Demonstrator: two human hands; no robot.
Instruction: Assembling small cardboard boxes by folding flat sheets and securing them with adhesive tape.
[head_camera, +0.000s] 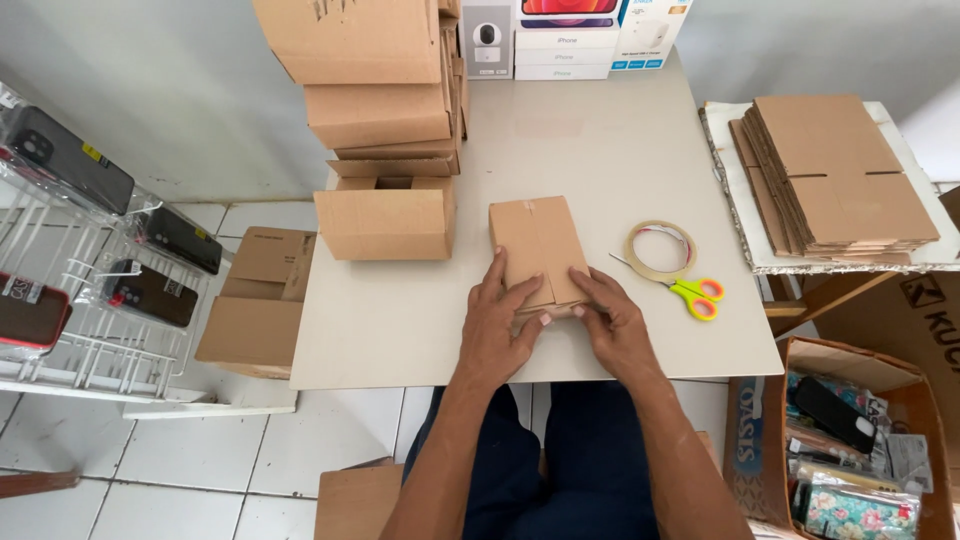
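A small brown cardboard box (538, 243) lies on the beige table (420, 320), taped along its top seam. My left hand (497, 325) presses on the box's near left corner, fingers spread over the flap. My right hand (612, 320) holds the near right corner, fingertips on the near end flap. Both hands meet at the box's near edge. A roll of clear tape (661, 250) lies just right of the box, with yellow-handled scissors (688, 292) beside it.
Assembled cardboard boxes (385, 100) are stacked at the table's back left, one open box (385, 222) in front. Flat folded cartons (835, 175) lie on a stand to the right. Small product boxes (565, 40) stand at the back. A wire rack with phone cases (100, 270) is left; a carton of cases (850, 460) is lower right.
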